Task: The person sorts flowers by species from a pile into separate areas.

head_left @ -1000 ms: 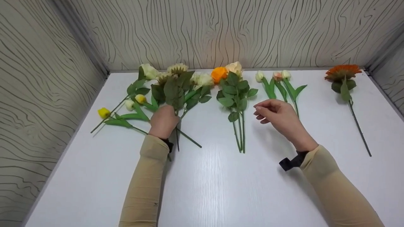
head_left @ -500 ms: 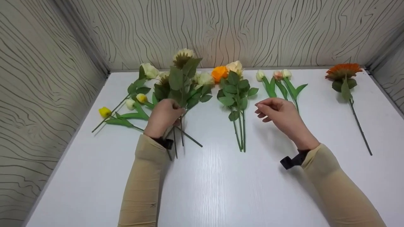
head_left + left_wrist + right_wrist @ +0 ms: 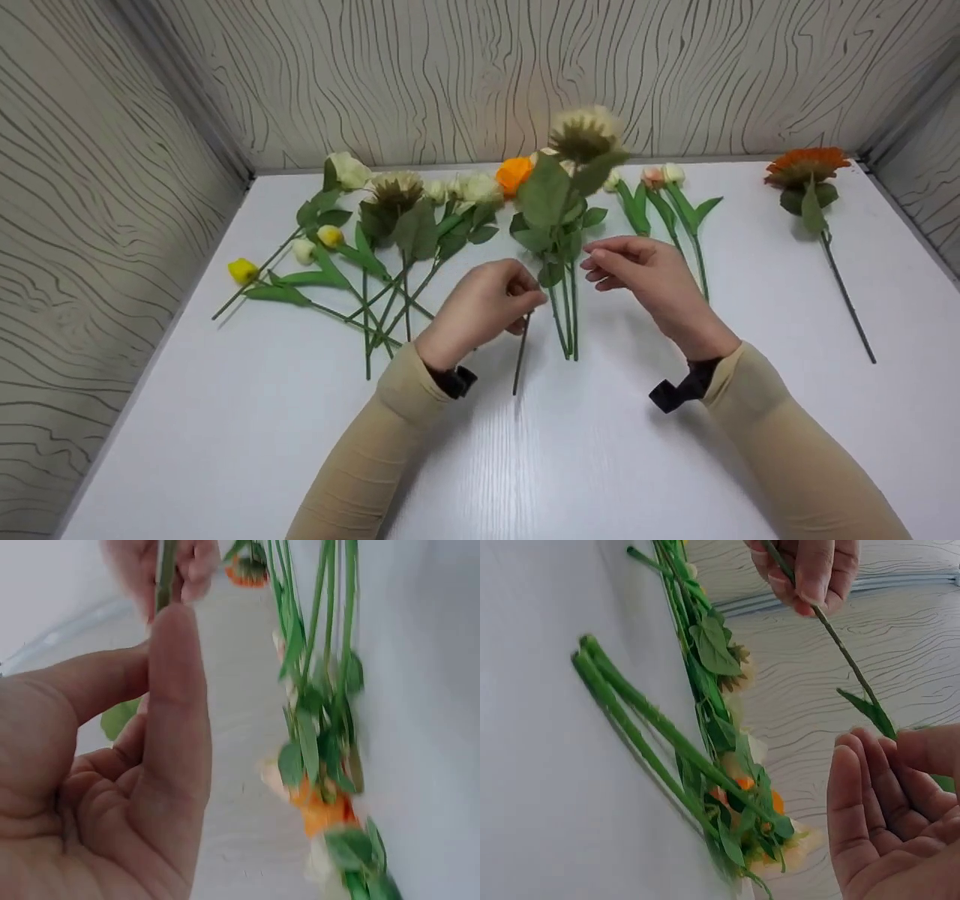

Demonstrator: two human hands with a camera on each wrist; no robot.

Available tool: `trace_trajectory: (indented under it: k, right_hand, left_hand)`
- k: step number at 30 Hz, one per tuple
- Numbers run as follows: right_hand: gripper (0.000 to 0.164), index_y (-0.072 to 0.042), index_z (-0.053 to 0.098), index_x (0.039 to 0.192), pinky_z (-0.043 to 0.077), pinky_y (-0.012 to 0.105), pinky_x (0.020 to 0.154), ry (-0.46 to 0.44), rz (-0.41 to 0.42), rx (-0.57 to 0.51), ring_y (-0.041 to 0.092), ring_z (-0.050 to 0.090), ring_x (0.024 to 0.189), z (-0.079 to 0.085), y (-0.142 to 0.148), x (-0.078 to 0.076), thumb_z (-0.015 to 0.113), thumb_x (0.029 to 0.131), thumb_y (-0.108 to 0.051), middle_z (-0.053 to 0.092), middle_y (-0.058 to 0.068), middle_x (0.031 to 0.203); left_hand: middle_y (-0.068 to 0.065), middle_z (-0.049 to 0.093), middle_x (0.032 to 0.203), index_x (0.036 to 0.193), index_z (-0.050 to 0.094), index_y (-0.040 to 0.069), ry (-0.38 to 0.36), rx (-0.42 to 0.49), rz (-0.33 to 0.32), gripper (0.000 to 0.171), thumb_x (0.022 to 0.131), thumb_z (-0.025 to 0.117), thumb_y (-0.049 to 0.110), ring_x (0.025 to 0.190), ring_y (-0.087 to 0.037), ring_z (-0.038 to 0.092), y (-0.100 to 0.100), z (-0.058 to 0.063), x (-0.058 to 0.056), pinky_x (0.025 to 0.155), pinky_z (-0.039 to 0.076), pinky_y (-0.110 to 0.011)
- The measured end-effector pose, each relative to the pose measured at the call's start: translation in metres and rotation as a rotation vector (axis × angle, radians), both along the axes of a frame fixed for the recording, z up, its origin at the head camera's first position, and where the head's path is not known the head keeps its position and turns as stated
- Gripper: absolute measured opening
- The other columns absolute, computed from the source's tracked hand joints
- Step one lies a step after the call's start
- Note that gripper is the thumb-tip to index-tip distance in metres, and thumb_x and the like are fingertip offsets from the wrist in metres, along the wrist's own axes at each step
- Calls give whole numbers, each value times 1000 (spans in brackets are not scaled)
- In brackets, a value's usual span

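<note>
My left hand (image 3: 484,304) pinches the stem of a cream daisy-like flower (image 3: 583,141), lifted and tilted to the right in the head view. Its bare stem (image 3: 522,358) sticks out below the fingers; broad leaves overlap the bunch behind. In the right wrist view the stem (image 3: 847,652) runs from the left fingers down toward my right hand (image 3: 900,817). That right hand (image 3: 651,283) hovers right of the flower, fingers loosely bent, holding nothing. Below lies a rose-like bunch with an orange bloom (image 3: 514,177) and three stems side by side.
Left on the white table (image 3: 225,442) lie crossed stems with a yellow tulip (image 3: 243,271), a cream daisy-like flower (image 3: 397,191) and white roses (image 3: 476,187). Pale tulips (image 3: 673,174) lie right of the middle, an orange daisy-like flower (image 3: 806,169) far right. Patterned panels (image 3: 495,67) enclose the table.
My left hand has lifted the cream daisy-like flower out of the left pile and carried it right, to beside my right hand. The right hand has barely moved.
</note>
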State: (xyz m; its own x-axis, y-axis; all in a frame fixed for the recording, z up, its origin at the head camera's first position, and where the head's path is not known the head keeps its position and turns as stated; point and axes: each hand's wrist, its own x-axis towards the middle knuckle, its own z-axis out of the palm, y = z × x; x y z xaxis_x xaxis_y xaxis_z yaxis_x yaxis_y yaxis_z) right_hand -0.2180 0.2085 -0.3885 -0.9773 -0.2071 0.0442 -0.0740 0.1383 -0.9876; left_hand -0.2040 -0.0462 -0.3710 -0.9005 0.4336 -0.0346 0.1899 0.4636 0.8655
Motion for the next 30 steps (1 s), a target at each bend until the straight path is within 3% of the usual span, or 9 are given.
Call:
trace_trajectory:
  k: [3, 7, 15, 19, 23, 30]
  right_hand:
    - [42, 5, 67, 124, 59, 36, 85, -31, -4, -54, 27, 70, 98, -1, -8, 3, 73, 98, -28, 71, 17, 111]
    - [41, 9, 66, 118, 60, 36, 82, -76, -30, -93, 24, 71, 92, -3, -14, 4, 76, 95, -25, 73, 15, 103]
    - [42, 8, 63, 123, 60, 34, 83, -93, -76, -192, 24, 70, 92, 0, -4, 2, 73, 97, -23, 69, 20, 108]
    - [39, 5, 63, 124, 59, 32, 84, -101, -89, -268, 23, 69, 93, 0, -1, 2, 72, 98, -22, 68, 18, 109]
    - [42, 5, 63, 130, 59, 34, 85, -121, -75, -295, 24, 70, 93, -1, -6, 3, 73, 97, -20, 69, 18, 110]
    - [45, 6, 64, 129, 60, 34, 84, -135, -79, -277, 22, 70, 89, -4, -18, 9, 76, 95, -20, 70, 16, 117]
  left_hand:
    - [-3, 68, 78, 96, 66, 12, 37, -31, -70, 7, 99, 71, 16, 61, -16, 66, 13, -3, 9, 60, 56, -32]
    - [0, 67, 78, 97, 65, 12, 45, -58, -113, 6, 99, 70, 15, 61, -14, 64, 22, -7, 15, 58, 52, -28]
    - [-10, 73, 90, 109, 69, 6, -145, 2, -147, 11, 98, 69, 11, 71, -18, 70, 27, -11, 14, 70, 61, -39]
    - [-10, 73, 89, 105, 69, 8, -187, 50, -152, 8, 98, 70, 11, 72, -19, 71, 29, -12, 13, 73, 61, -41]
    - [-6, 71, 85, 103, 67, 10, -182, 83, -133, 8, 97, 72, 13, 72, -18, 71, 30, -13, 13, 74, 61, -41]
    - [-4, 67, 81, 101, 64, 10, -118, 63, -122, 11, 97, 73, 13, 69, -17, 69, 31, -13, 16, 70, 60, -38]
